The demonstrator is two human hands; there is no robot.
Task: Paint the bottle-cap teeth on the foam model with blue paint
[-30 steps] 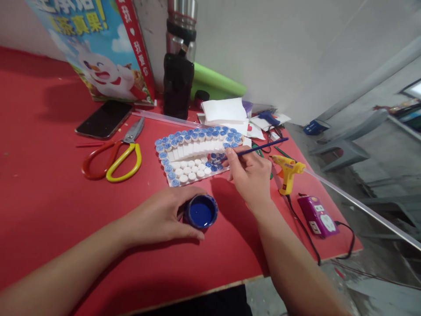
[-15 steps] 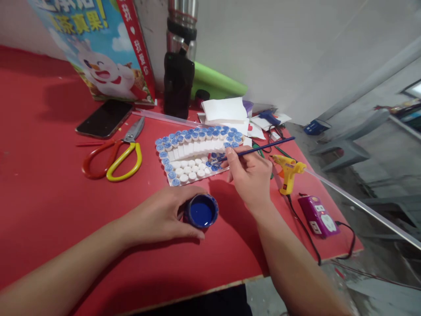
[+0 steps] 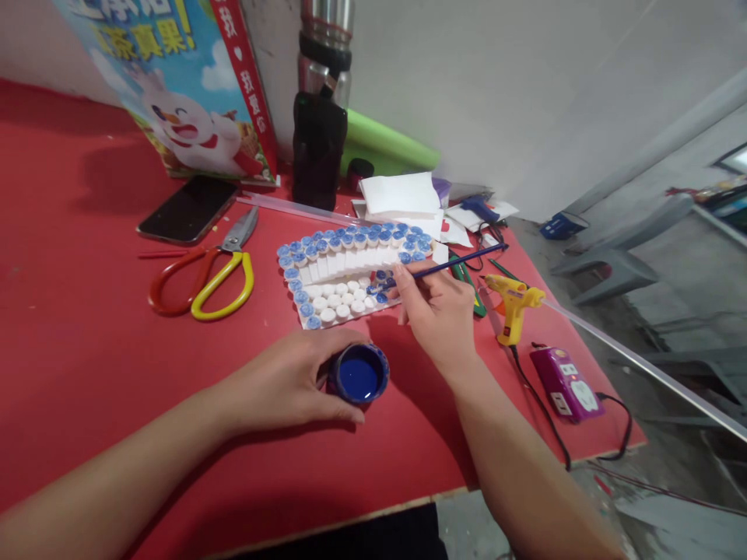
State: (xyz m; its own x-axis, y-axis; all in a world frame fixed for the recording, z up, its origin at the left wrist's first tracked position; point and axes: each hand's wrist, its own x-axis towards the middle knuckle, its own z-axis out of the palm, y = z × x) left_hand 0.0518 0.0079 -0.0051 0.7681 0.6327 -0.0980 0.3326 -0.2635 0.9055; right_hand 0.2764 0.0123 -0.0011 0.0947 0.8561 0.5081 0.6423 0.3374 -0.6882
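My left hand is wrapped round a small jar of blue paint on the red table. A thin paintbrush with a dark blue handle is pinched in my right hand. Its tip is over the lower right part of a white board, at small round pieces; whether it touches them I cannot tell. Light blue round pieces line the board's left and top edges. Plain white round pieces fill the lower middle, and a few by the brush are dark blue. Flat white strips run across the centre.
Scissors and a phone lie to the left. Behind stand a printed bag and a dark bottle. To the right are a yellow glue gun, a purple power box and cords. White papers lie behind the board.
My right hand has moved slightly left, and the brush's handle end has come down and left. My left hand keeps its hold on the paint jar.
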